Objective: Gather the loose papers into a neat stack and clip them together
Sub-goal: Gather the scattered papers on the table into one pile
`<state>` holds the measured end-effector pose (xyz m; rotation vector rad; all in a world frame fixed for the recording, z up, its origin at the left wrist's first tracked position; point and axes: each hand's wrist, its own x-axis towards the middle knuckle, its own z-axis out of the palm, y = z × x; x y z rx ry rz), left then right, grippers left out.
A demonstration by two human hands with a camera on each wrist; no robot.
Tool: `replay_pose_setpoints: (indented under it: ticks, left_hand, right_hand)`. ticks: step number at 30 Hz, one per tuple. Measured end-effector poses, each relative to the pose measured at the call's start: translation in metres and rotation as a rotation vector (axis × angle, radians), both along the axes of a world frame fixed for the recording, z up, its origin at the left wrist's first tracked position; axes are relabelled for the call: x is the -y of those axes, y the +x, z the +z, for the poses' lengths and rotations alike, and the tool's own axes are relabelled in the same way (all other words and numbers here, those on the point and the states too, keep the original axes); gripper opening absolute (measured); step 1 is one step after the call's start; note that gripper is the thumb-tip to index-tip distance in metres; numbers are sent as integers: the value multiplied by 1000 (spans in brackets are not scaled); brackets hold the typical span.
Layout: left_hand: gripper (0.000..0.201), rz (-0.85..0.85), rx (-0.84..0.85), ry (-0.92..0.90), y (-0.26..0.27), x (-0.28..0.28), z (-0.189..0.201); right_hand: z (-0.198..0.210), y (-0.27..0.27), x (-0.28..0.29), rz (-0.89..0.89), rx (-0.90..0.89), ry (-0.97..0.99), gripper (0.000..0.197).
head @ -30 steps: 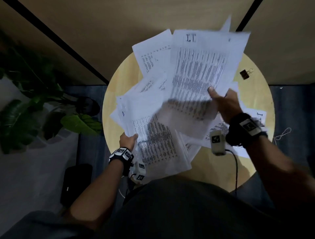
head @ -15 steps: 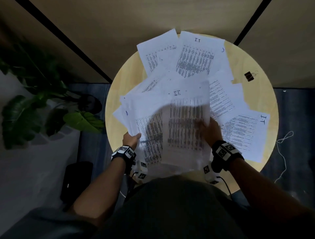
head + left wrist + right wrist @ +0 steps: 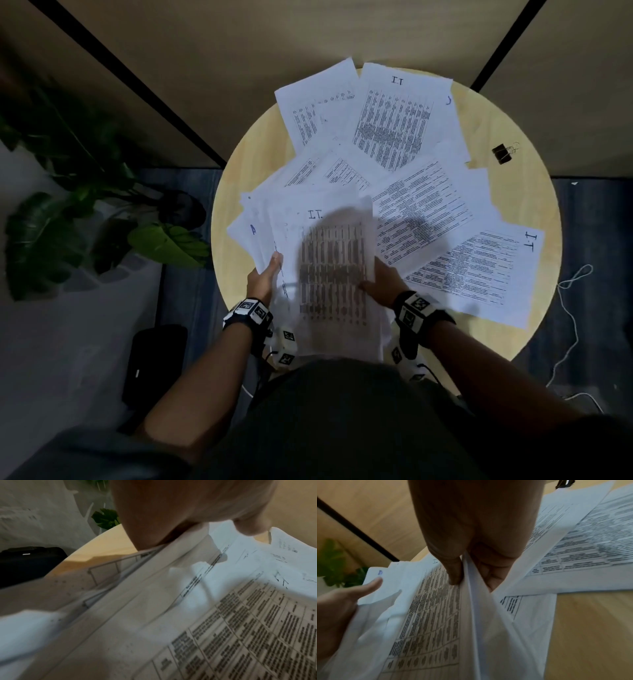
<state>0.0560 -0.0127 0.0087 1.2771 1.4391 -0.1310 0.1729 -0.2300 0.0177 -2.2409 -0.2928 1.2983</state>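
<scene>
Loose papers [image 3: 394, 123] lie overlapping across the round table [image 3: 513, 192], a binder clip [image 3: 502, 154] apart at its far right

Held sheets [image 3: 329, 274] are motion-blurred, their print unreadable; right fingers hidden beneath them

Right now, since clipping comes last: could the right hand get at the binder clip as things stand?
Probably not yet. The right hand is pinching the gathered sheets, so it's busy. The binder clip itself lies uncovered on the table, nothing blocking the way.
</scene>
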Motion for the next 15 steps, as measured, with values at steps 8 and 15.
replay_pose_setpoints:
  ticks: [8, 15]
  left_hand:
    - [32, -271, -148, 112, -2, -6, -6]
    - [39, -139, -184, 378, -13, -19, -10]
  right_hand:
    - [-10, 7, -8, 2, -16, 53, 59]
    - [-19, 112, -3, 181, 581, -43, 37]
